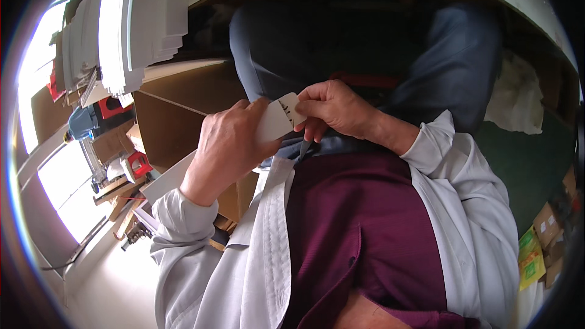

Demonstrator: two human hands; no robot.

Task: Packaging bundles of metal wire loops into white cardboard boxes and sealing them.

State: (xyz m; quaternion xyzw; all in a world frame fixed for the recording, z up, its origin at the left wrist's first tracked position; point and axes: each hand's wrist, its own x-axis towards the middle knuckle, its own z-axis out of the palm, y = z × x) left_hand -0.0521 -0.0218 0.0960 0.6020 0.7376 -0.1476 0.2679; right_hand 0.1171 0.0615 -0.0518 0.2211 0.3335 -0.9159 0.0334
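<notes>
Head view: hands (228,137) (341,109) hold card (275,123) near open carton (170,128).

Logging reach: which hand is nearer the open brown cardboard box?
Left. The left hand partly overlaps the open brown cardboard box in view; the right hand lies farther right, apart from it.

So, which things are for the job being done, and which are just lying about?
In use:
- white card, with dark marks near one end
- left hand, holding it
- right hand, fingers at its marked end

Seemingly just lying about:
- pale crumpled sheet, off to the right
- yellow-green packet, lower right
- red object, off to the left
</notes>
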